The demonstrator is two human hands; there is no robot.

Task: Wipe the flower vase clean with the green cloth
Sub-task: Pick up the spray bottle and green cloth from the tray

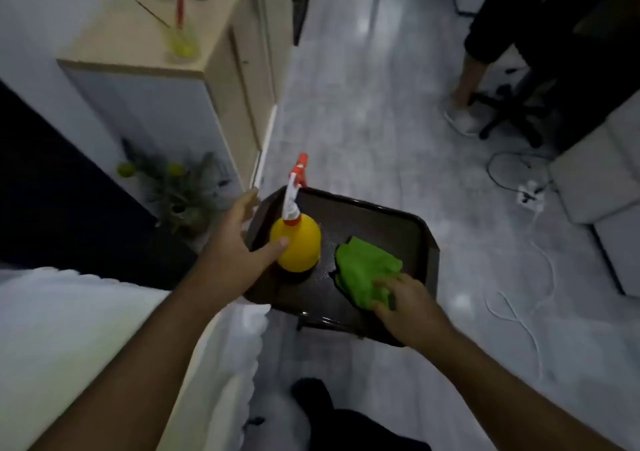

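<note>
The green cloth (365,272) lies crumpled on the dark tray (374,218), toward its right edge and near corner. The right hand (407,303) rests on the near end of the cloth, its fingers (382,282) bent down into the fabric and gripping a fold of it; a small dark thing shows at the hand, too blurred to name.

Just left of the cloth, apart from it by a strip of bare tray, stands a yellow spray bottle (296,244) with a white neck and an orange trigger head (299,170) that leans away toward the tray's far edge. The left hand (239,243) is at the tray's left edge, the thumb lying against the bottle's yellow side, the other fingers spread loosely and released over the tray rim, not closed around anything.

The flower vase (181,44) stands well apart from all this, on top of a pale wooden cabinet (221,80) at the far left, near the cabinet's front corner. It looks like clear glass with something yellow-green at the bottom and a red stem rising from it; blur hides finer detail.

A potted plant (183,194) sits on the floor (363,121) against the cabinet's side. Far right, another person's leg (467,80) and an office chair base (509,118) stand on the floor, with cables and a power strip (530,196) nearby.
</note>
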